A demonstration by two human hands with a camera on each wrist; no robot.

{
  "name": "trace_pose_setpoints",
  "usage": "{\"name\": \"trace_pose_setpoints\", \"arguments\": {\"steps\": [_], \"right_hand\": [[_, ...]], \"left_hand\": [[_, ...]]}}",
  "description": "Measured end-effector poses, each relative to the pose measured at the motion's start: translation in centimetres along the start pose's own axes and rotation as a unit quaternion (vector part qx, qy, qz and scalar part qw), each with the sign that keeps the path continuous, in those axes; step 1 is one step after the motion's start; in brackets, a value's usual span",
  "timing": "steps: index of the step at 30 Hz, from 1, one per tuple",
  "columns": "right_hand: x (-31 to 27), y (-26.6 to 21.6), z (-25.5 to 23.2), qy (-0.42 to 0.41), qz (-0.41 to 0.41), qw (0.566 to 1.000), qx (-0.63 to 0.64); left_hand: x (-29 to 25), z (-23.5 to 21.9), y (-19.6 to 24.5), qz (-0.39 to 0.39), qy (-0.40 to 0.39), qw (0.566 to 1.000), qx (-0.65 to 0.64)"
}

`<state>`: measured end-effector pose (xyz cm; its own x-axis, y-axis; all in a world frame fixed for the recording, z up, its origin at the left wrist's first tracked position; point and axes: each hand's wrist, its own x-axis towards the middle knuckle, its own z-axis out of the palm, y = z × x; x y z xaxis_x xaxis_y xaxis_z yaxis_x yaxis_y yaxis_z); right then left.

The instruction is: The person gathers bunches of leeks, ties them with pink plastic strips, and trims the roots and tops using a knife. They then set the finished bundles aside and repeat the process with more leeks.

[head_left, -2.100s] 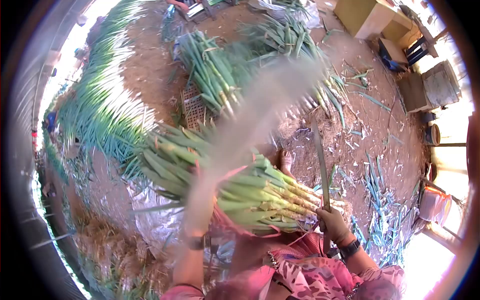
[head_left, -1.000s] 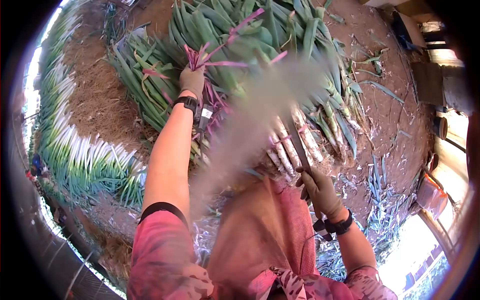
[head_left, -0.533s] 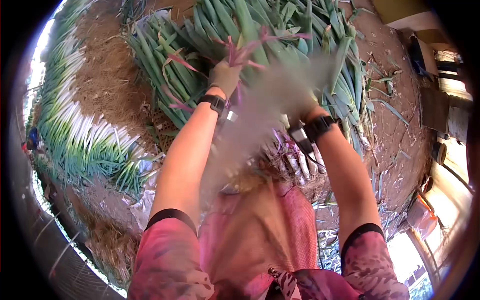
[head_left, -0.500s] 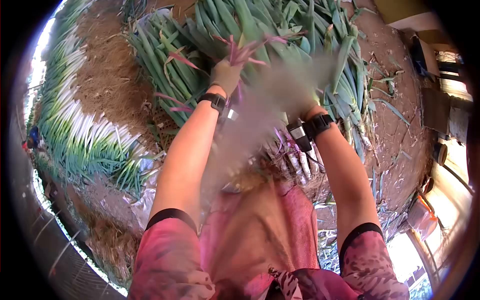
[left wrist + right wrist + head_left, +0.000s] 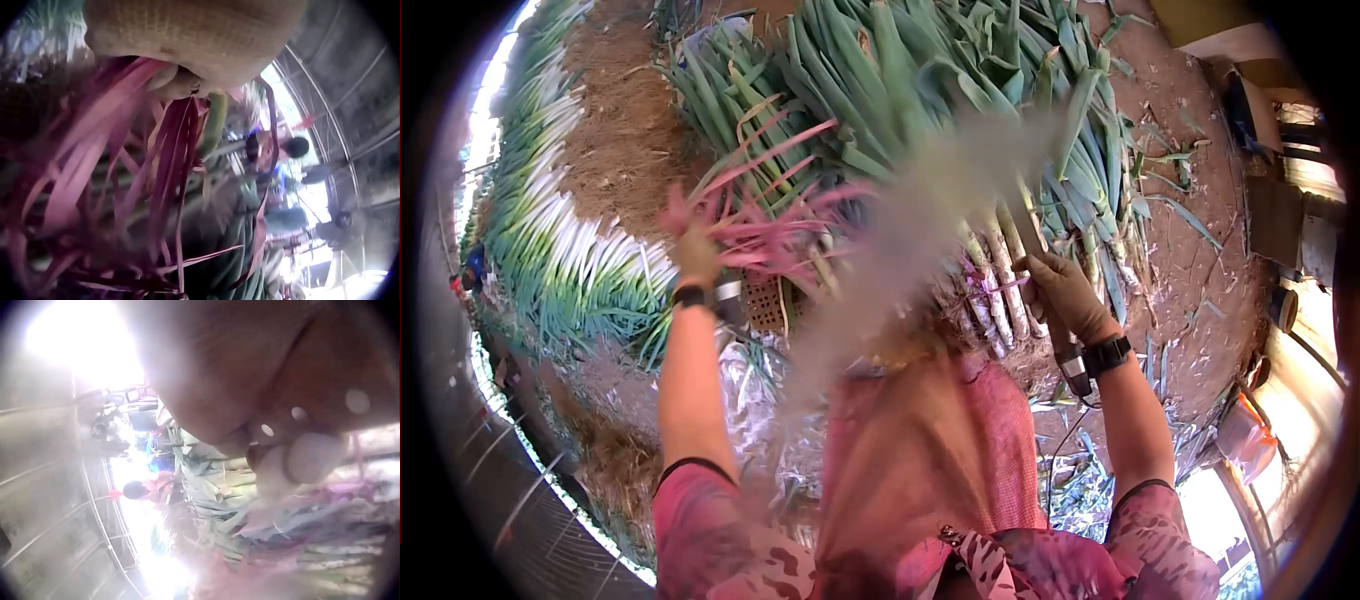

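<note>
My gloved left hand [image 5: 695, 252] grips a bunch of pinkish-red strips [image 5: 785, 215] at the left of the leek bundles. In the left wrist view, the strips [image 5: 172, 150] hang from under the glove in a loose tangle. My gloved right hand [image 5: 1068, 295] holds a long knife [image 5: 1025, 215], its blade pointing up and forward beside the leek stalks. The knife handle [image 5: 328, 394] shows pale round spots in the right wrist view. Leeks [image 5: 880, 90] lie heaped ahead of both hands, leaves away from me. Purple ties [image 5: 990, 285] cross some white stalks. A grey smear hides part of the middle.
A long row of thinner green onions [image 5: 540, 250] lines the floor at the left. A woven basket [image 5: 765, 303] shows under the strips. Leaf scraps [image 5: 1085, 490] litter the floor at lower right. Boxes [image 5: 1275, 215] stand along the right side. Another person [image 5: 269, 149] is in the background.
A leek bundle first lay across my lap; later frames show leeks heaped on the floor. My left hand has swung left with the strips. My right hand reached over the leaves, then came back with the knife.
</note>
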<state>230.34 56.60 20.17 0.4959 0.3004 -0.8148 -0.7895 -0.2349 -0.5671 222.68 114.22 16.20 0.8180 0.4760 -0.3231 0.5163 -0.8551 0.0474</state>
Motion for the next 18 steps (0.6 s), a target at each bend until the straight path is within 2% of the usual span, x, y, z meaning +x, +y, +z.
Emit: {"name": "trace_pose_setpoints", "arguments": {"steps": [2,3,4,5,6,9,10,11,12,13,14,16,17,18], "right_hand": [[-2.3,1.9,-0.7,0.002,0.019,0.998,-0.065],[-4.1,3.8,-1.3,0.035,0.022,0.996,-0.08],[-6.5,5.2,-1.3,0.082,0.031,0.992,-0.09],[-8.7,8.0,-2.1,0.098,0.002,0.99,-0.103],[-11.1,10.5,-2.6,0.133,-0.002,0.983,-0.129],[-18.6,16.6,-4.1,0.172,0.069,0.969,-0.161],[-20.8,19.0,-4.7,0.18,0.064,0.965,-0.177],[-22.9,20.5,-5.1,0.178,0.086,0.957,-0.211],[-24.6,21.6,-5.3,0.176,0.108,0.947,-0.244],[-26.0,21.9,-5.3,0.17,0.104,0.94,-0.277],[-27.2,22.1,-5.4,0.165,0.1,0.931,-0.309],[-28.2,23.0,-6.1,0.163,0.073,0.919,-0.351],[-28.2,23.4,-6.3,0.165,0.064,0.914,-0.364],[-28.1,23.7,-6.4,0.168,0.057,0.91,-0.376]], "left_hand": [[-3.5,-1.2,-15.5,-0.136,0.059,0.98,-0.13],[-5.7,-2.8,-22.4,-0.169,0.055,0.977,-0.119],[-8.2,-4.8,-27.9,-0.17,0.023,0.985,-0.023],[-10.8,-6.9,-28.2,-0.113,-0.023,0.967,0.227],[-13.3,-9.0,-28.5,-0.047,-0.04,0.883,0.465],[-17.8,-9.2,-21.6,-0.15,0.05,0.924,0.348],[-18.3,-7.6,-20.1,-0.17,0.092,0.948,0.251],[-18.1,-4.6,-17.6,-0.156,0.132,0.978,0.044],[-17.5,-0.9,-14.0,-0.128,0.147,0.962,-0.193],[-17.7,2.4,-9.3,-0.102,0.121,0.918,-0.362],[-18.3,5.1,-3.1,-0.079,0.06,0.893,-0.438],[-20.2,7.9,10.3,-0.047,-0.057,0.902,-0.425],[-21.4,7.4,16.9,0.068,-0.037,0.918,-0.388],[-22.1,8.9,20.4,0.095,-0.061,0.926,-0.361]]}}
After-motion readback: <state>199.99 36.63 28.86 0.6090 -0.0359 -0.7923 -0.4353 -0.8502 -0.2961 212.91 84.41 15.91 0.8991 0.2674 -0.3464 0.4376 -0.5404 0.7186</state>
